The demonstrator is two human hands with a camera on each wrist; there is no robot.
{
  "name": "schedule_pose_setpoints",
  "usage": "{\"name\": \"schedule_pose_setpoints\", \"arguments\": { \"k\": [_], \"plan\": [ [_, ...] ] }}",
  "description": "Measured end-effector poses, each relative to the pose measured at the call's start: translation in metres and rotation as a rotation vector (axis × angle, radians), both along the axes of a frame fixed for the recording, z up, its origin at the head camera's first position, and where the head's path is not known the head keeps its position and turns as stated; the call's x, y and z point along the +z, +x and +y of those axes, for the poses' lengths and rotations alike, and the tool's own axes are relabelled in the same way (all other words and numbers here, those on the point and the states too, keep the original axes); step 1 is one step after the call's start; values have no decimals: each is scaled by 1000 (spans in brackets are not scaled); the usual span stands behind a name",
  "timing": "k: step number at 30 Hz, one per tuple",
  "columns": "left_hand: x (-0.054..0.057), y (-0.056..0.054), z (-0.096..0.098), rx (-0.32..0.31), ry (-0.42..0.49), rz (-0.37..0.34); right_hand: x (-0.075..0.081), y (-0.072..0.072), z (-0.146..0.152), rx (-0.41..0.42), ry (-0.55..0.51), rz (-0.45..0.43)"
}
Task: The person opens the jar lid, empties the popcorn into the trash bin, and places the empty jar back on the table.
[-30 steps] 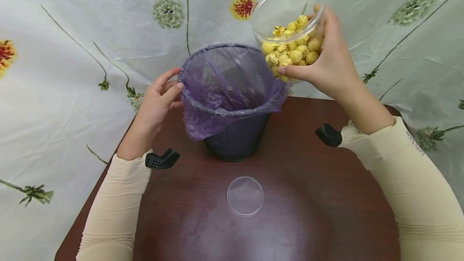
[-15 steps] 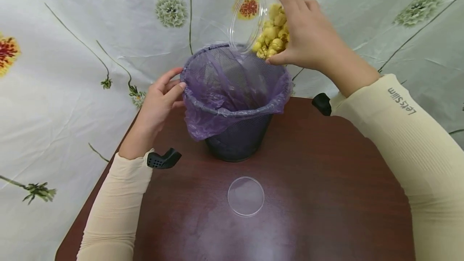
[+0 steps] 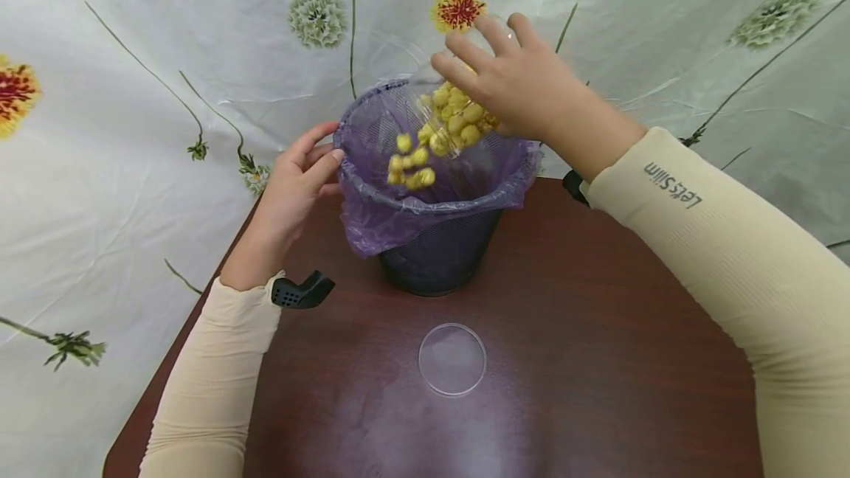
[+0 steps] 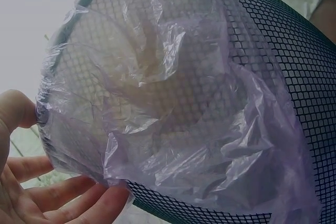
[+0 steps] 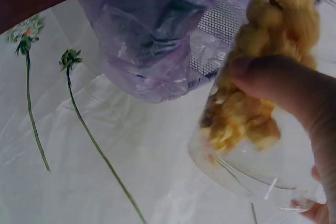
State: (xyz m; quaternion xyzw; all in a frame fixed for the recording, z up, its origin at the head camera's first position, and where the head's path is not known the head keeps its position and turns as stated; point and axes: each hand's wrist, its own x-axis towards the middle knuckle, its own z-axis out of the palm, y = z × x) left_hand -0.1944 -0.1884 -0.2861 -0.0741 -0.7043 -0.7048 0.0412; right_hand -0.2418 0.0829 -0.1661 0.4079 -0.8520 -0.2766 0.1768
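Observation:
My right hand (image 3: 511,80) grips a clear plastic jar (image 5: 252,169) tipped mouth-down over a mesh wastebasket (image 3: 432,257). Yellow popcorn (image 3: 415,164) tumbles from the mouth in several pieces, while more popcorn (image 5: 236,114) is still inside the jar. A purple plastic bag (image 3: 392,223) lines the basket and folds over its rim. At the basket's left side, my left hand (image 3: 292,186) pinches the rim and bag, thumb on top and fingers below; the left wrist view shows those fingers (image 4: 63,198) against the bag.
A round clear lid (image 3: 452,360) lies flat on the dark red-brown table (image 3: 598,360) in front of the basket. Behind the table hangs a white cloth (image 3: 166,35) printed with flowers. Black wrist devices (image 3: 302,291) stick out from the sleeves.
My right hand has moved left over the wastebasket and turned the jar from upright-leaning to mouth-down. Popcorn has started falling out. My left hand stays on the rim.

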Motion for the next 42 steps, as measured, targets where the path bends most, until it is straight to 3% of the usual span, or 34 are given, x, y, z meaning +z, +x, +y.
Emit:
{"name": "schedule_pose_setpoints", "arguments": {
  "k": [9, 13, 15, 18, 21, 32, 42],
  "plan": [
    [1, 2, 0, 0, -1, -3, 4, 2, -4, 276, 303, 467],
    [1, 2, 0, 0, 2, 0, 6, 3, -5, 321, 387, 563],
    [1, 1, 0, 3, 5, 1, 5, 3, -5, 324, 400, 564],
    [0, 1, 0, 5, 9, 5, 3, 4, -3, 305, 377, 519],
    [0, 1, 0, 2, 16, 8, -2, 5, 2, 255, 272, 411],
    [-2, 0, 0, -3, 25, 8, -6, 11, 15, -160, -194, -105],
    [-2, 1, -1, 0, 6, 6, -4, 12, 31, -266, -637, -330]
  ]
}}
